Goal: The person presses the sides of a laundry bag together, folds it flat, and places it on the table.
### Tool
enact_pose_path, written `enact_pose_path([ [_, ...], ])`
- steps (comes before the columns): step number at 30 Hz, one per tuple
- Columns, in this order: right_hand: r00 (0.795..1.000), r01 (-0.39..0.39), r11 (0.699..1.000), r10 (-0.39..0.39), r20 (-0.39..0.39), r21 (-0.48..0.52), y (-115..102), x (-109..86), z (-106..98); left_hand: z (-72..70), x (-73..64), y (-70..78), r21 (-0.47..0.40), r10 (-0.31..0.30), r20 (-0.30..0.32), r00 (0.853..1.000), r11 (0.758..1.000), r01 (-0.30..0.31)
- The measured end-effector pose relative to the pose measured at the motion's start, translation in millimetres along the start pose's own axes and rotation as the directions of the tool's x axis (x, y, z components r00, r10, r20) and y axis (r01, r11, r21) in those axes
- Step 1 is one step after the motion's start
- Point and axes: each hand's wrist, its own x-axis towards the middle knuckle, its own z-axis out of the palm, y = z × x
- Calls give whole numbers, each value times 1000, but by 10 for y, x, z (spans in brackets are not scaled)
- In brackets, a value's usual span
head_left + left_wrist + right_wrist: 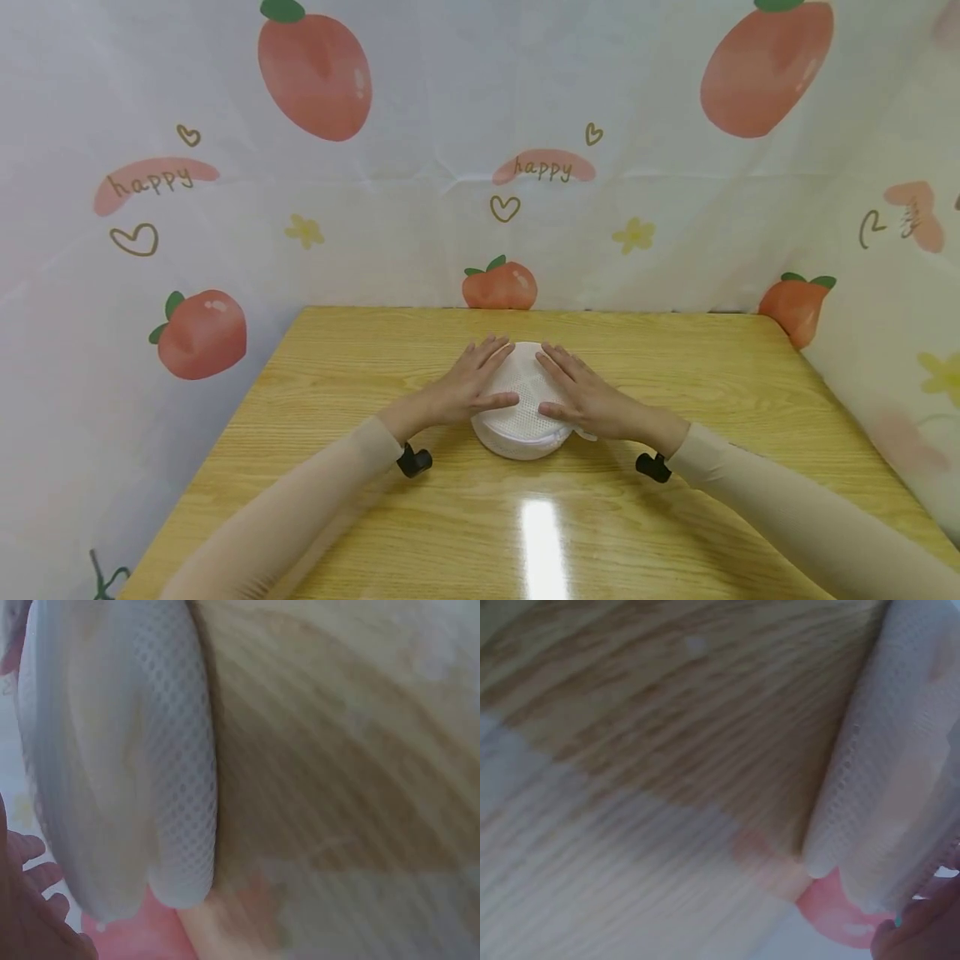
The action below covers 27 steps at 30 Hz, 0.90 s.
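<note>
A round white mesh laundry bag with a zippered rim lies on the wooden table in front of me. My left hand rests on its left side, fingers straight and pointing toward the far edge. From the right, my right hand lies on the top in a mirrored pose, its thumb facing the left thumb. A small white tab sticks out beneath the right palm. Both wrist views show the perforated side wall of the bag up close, with part of the left hand and the right hand at the lower corners.
The wood-grain table carries a bright light reflection near its front. A white curtain printed with peaches, hearts and flowers hangs behind and beside it. Black wrist devices hang under both forearms.
</note>
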Motion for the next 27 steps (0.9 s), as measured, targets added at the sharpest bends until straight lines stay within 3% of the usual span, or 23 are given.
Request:
enact_pose_path([
  [6,999,20,999,-19,34,-27,40,17,71,119,-1,-6,67,-3,52,999,998,-1],
  [12,996,27,999,-24,82,-40,103,21,175,204,-20,0,103,-55,109,993,994,43],
  [19,993,21,999,-17,116,-37,148,12,257,249,-42,20,131,-76,140,987,990,58],
  [27,975,-4,997,22,222,-82,198,38,292,285,-51,35,173,-91,186,978,983,58],
])
